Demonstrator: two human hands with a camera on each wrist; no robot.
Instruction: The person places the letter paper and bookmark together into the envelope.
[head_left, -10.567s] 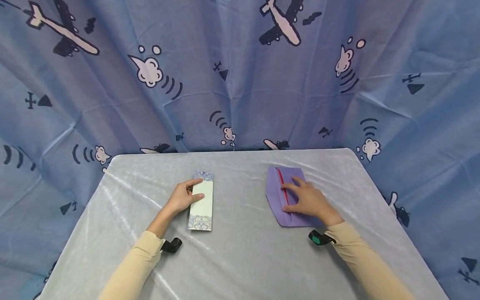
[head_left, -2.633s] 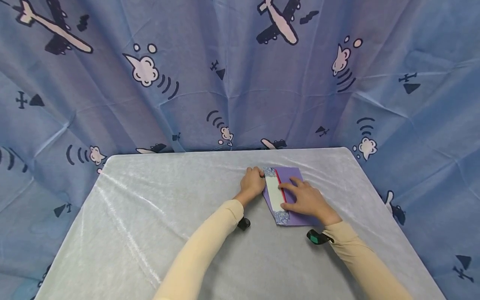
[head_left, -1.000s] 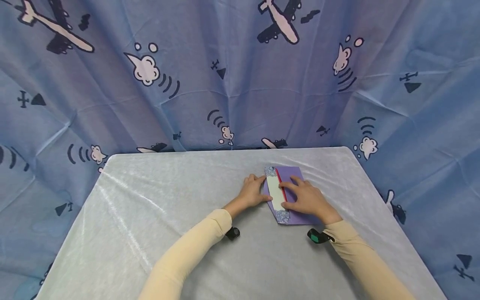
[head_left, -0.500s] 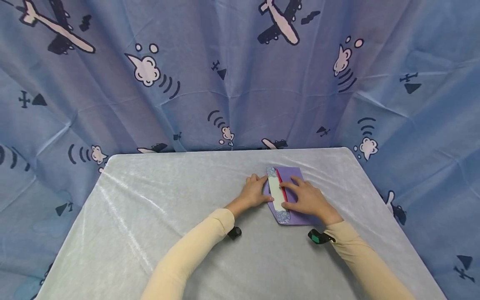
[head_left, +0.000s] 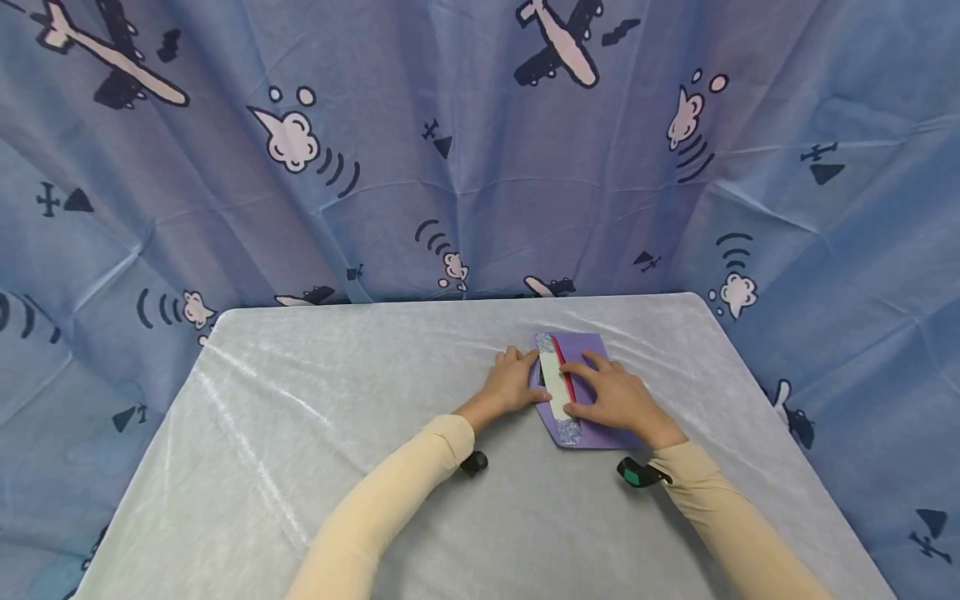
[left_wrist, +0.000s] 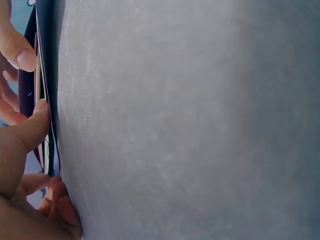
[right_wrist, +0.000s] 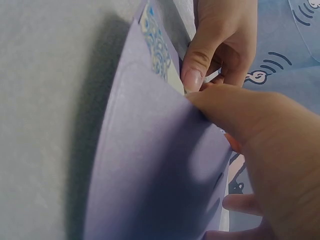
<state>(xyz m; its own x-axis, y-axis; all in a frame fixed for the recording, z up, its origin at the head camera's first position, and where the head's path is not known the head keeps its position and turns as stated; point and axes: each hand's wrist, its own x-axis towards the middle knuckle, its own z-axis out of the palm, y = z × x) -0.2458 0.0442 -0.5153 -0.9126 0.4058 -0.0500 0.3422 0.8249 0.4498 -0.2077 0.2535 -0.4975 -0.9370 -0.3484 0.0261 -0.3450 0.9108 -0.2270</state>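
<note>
A purple envelope [head_left: 587,345] lies at the right of the table, its mouth facing left and its flap spread. A pale card [head_left: 552,377] with blue patterned ends lies partly inside that mouth, beside a thin red strip [head_left: 558,348]. My left hand [head_left: 504,387] holds the card's outer long edge, thumb nearer me and fingers farther away. My right hand [head_left: 618,398] grips the envelope at its mouth, thumb and fingers spread along the edge. In the right wrist view the left thumb [right_wrist: 194,77] touches the card next to my right thumb. The card's inner part is hidden.
A pale grey velvety cloth covers the table [head_left: 315,400]. Behind it hangs a blue curtain [head_left: 390,133] printed with planes. Both wrists carry small black cameras, one of them the left wrist camera [head_left: 474,463].
My left hand has carried the card from the left over to the envelope. Over the last second the card has slid rightward, so a narrower strip shows. The right hand has stayed in place.
</note>
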